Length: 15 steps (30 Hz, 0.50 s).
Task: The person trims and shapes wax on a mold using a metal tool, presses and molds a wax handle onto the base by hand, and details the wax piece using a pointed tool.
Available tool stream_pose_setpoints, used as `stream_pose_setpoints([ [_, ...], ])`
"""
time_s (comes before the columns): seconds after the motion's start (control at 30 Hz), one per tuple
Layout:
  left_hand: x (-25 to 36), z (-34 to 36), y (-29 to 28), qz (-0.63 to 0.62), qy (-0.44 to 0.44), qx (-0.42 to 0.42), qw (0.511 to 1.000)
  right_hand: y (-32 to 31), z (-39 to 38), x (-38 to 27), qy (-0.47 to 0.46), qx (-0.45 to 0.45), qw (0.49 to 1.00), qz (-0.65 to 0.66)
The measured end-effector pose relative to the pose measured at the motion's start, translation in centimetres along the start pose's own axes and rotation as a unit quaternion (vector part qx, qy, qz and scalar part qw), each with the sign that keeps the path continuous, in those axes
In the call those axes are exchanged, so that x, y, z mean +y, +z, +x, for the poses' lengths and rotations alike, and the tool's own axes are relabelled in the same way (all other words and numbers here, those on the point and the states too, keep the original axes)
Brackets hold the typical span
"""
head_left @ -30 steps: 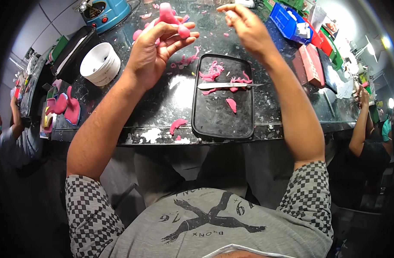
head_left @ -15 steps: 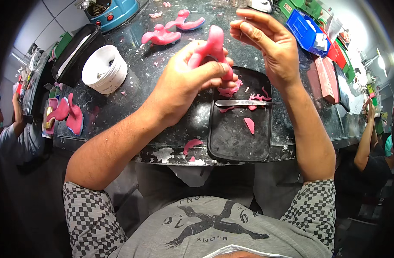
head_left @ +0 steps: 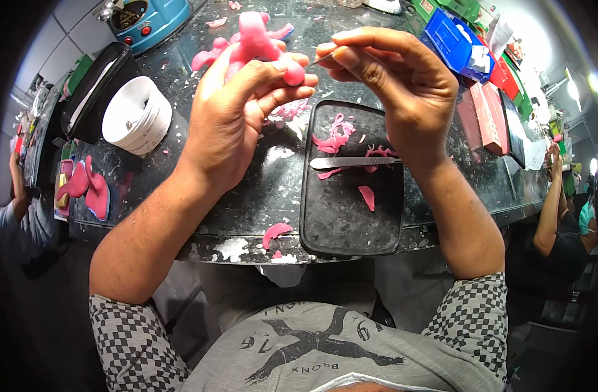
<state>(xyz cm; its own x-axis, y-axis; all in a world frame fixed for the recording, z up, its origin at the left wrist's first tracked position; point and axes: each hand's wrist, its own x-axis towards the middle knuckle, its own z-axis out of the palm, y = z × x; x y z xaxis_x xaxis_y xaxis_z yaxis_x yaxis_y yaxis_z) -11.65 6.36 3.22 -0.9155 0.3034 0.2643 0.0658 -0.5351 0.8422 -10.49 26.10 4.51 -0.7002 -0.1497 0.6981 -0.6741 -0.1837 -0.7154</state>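
My left hand (head_left: 217, 124) is closed round a pink, wax-like moulded piece (head_left: 253, 39) with rounded lobes, holding it up above the bench. Between the thumb and fingertips of my right hand (head_left: 410, 91) is pinched a thin metal needle-like tool (head_left: 323, 59). Its tip points at the piece's rounded lower end; whether they touch I cannot tell. Below the hands lies a black tray (head_left: 351, 232). On it are a scalpel handle (head_left: 345, 162), curled pink shavings (head_left: 335, 137) and a pink sliver (head_left: 367, 198). My right wrist hides the scalpel handle's far end.
Similar pink pieces lie behind my left hand (head_left: 206, 59) and at the left (head_left: 98, 189). A white tub (head_left: 142, 127), black case (head_left: 90, 98) and blue machine (head_left: 155, 26) stand left. Right are a blue bin (head_left: 442, 36) and red box (head_left: 488, 117). People sit either side.
My left hand has moved left, tilting the pink piece so its lower end faces right. My right hand has come down and left, bringing the needle-like tool close to the piece. The view has shifted slightly.
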Motion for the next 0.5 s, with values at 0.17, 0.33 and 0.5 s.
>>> stream_pose_setpoints([
  [0.17, -0.04, 0.04, -0.09, -0.016, -0.004, -0.019, 1.0, 0.18, -0.14, 0.21, -0.034, -0.006, 0.997, -0.074],
  [0.33, 0.19, -0.13, -0.2, -0.065, -0.011, -0.039, 0.997, 0.29, -0.18, 0.34, -0.068, -0.023, 0.993, -0.092],
  [0.5, 0.2, -0.22, -0.08, -0.07, -0.015, -0.037, 0.997, 0.18, -0.17, 0.15, -0.101, -0.042, 0.985, -0.131],
])
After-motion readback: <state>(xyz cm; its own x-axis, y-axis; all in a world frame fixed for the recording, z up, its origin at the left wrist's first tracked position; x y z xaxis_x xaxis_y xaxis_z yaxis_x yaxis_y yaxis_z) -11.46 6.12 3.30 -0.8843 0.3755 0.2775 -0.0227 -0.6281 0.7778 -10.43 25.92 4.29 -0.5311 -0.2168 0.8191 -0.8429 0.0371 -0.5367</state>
